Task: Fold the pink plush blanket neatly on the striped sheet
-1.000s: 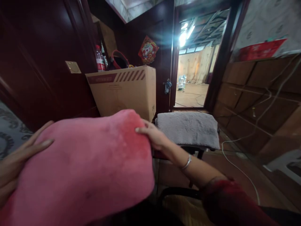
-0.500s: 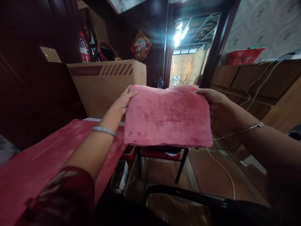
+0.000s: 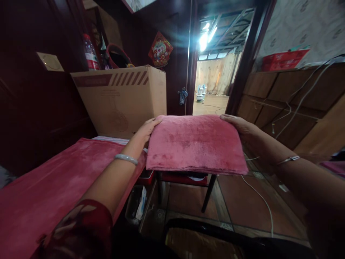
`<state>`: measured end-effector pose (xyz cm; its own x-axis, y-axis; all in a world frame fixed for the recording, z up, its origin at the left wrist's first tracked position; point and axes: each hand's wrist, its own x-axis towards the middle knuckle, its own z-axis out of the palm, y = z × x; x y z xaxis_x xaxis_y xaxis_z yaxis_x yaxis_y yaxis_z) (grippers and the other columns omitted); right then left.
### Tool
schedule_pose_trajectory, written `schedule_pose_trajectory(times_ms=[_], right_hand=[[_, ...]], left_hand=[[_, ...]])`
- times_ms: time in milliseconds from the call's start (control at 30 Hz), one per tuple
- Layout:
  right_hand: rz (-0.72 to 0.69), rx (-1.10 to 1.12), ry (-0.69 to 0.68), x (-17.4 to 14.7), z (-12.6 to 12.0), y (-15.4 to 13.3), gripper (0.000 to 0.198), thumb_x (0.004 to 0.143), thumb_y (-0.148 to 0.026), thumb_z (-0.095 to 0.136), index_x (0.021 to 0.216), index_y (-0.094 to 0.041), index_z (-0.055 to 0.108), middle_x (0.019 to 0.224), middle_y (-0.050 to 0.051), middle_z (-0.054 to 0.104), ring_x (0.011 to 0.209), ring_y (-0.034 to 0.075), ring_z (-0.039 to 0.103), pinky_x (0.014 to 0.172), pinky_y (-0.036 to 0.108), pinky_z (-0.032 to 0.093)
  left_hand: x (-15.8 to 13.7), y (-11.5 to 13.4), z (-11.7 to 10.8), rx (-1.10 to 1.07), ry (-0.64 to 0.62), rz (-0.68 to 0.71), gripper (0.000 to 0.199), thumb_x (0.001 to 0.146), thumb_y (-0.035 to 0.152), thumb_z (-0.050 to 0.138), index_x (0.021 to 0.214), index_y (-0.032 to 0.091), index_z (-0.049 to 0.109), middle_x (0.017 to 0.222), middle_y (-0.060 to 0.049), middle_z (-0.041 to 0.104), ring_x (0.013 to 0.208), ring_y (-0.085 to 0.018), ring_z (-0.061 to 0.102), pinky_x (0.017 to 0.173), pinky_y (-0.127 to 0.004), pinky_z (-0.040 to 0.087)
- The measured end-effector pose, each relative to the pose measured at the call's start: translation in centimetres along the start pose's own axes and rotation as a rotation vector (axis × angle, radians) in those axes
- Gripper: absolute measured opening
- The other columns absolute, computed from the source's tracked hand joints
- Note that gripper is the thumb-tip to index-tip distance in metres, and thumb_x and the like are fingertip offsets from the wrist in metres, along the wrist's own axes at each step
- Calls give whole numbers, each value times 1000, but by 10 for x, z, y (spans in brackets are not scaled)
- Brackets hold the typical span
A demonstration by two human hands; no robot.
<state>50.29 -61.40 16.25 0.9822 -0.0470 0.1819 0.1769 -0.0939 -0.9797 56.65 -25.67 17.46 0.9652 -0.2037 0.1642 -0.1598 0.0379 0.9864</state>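
Note:
Between my hands is a folded pink plush cloth [image 3: 195, 145], its layered edge toward me. My left hand [image 3: 149, 130] grips the far left corner, thumb on top and fingers hidden behind and beneath. At the far right corner, my right hand [image 3: 237, 125] holds the cloth the same way, thumb lying along the top. Beneath the folded cloth stands a red-seated stool or chair [image 3: 185, 178] with dark legs; whether the cloth rests on it I cannot tell. A larger pink plush cloth [image 3: 61, 176] covers the surface to my left.
A large cardboard box [image 3: 126, 97] stands behind my left hand, with a bottle [image 3: 91, 54] beyond it. Wooden cabinets [image 3: 285, 90] bearing a red basket [image 3: 284, 59] line the right side. A white cable [image 3: 260, 198] trails over the tiled floor. A dark curved bar [image 3: 205, 227] is close in front.
Both hands have lowered the folded pink cloth, and its far edge now lies flatter. More of the doorway and the floor beyond shows above it.

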Motion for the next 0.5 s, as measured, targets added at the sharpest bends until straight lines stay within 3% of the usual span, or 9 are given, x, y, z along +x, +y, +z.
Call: schedule_pose_trajectory(times_ms=[133,233,300,367,433,500], right_hand=[[33,-41,50,3,-12,1,29,79,-37,72,102,-21,66,91,8,73,80,23,70,72,38,61],[-40,-318,189,2,-19,-3,48,83,-45,70,121,-17,65,107,13,72,94,30,70,81,46,61],[-206,-585,250,-4,-15,-10,61,87,-55,64,134,-17,61,122,16,68,111,36,66,93,55,56],[-450,-822,224,-16,-4,-19,68,91,-62,56,145,-22,54,141,15,58,130,40,54,106,61,46],[-670,-998,120,-28,13,-25,71,93,-67,48,152,-27,44,157,11,43,143,39,39,114,63,36],[-784,-1143,-11,-39,30,-28,76,94,-70,45,157,-30,36,163,9,32,148,38,30,116,64,30]], left_hand=[[-5,0,1,41,106,19,42,74,34,78,110,15,72,114,-13,73,105,-25,68,95,-39,54],[-9,3,4,222,174,95,53,79,34,73,128,16,64,134,-16,64,122,-27,62,105,-41,48],[-17,8,8,458,199,223,60,83,37,69,138,16,58,146,-17,55,135,-30,52,114,-43,40],[-28,13,14,731,167,394,64,87,42,64,145,17,52,153,-16,48,142,-31,43,119,-45,32],[-43,16,21,979,54,532,66,91,48,58,150,21,47,158,-14,43,147,-32,36,122,-50,25],[-56,17,25,1173,-86,602,68,93,54,54,153,24,43,162,-12,37,152,-33,27,123,-57,16]])
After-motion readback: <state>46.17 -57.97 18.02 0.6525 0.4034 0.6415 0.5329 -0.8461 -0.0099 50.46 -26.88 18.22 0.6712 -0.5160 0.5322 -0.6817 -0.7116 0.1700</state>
